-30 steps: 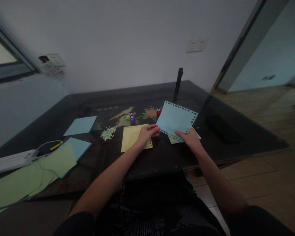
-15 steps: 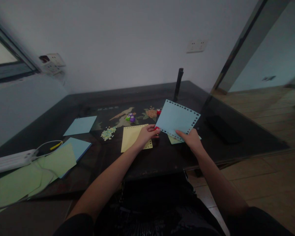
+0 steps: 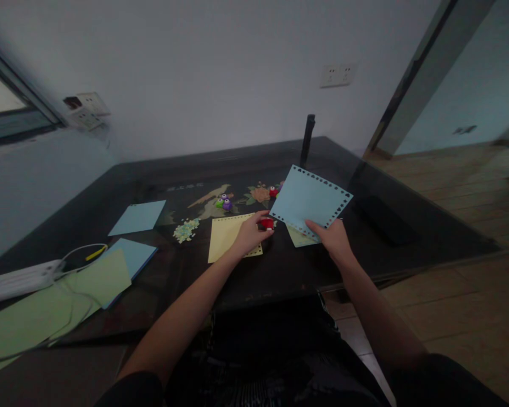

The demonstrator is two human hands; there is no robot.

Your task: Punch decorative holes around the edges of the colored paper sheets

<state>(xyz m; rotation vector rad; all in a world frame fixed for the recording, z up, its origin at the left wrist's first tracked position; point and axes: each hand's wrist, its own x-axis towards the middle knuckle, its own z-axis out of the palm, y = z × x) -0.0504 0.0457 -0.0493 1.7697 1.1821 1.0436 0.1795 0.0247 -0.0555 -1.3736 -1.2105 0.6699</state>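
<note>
Pinching blue sheet [image 3: 309, 200] corner, right grip [image 3: 328, 236]

The blue punched sheet [image 3: 310, 202] has been raised and swung rightward by the right hand [image 3: 331, 237], clear of the left hand [image 3: 251, 233]. The red punch [image 3: 266, 224], formerly at the sheet's edge, is now exposed below it.

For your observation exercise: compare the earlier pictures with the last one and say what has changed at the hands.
The right hand has swung the punched blue sheet up and rightward, off the red punch. The left hand keeps hold of that punch, now clear of the sheet's edge. The yellow sheet, the small punches and the papers at left stayed put.
</note>
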